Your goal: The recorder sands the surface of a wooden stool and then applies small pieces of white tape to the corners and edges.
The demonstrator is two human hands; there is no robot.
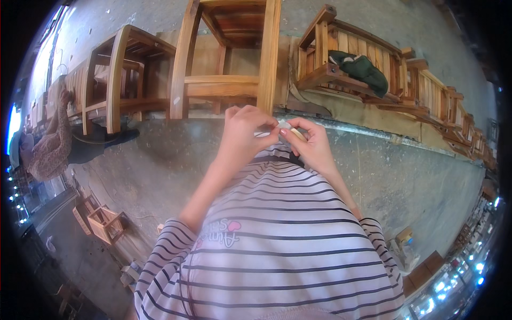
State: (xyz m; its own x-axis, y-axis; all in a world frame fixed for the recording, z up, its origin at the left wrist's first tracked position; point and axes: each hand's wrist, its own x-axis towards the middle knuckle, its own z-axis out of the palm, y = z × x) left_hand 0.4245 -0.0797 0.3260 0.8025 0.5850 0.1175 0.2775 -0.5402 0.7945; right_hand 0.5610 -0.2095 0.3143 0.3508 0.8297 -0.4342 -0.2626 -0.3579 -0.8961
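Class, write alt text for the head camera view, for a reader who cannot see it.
Two bare hands, left hand and right hand, meet over a striped shirt, pinching a small pale object. Beyond them, wooden stools and chairs stand on a concrete floor.

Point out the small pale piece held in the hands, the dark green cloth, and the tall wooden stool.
Pale piece (282, 126), head view, on its middle between the fingertips.
Green cloth (362, 69), head view, on its bunched middle.
Stool (229, 58), head view, on its near crossbar.
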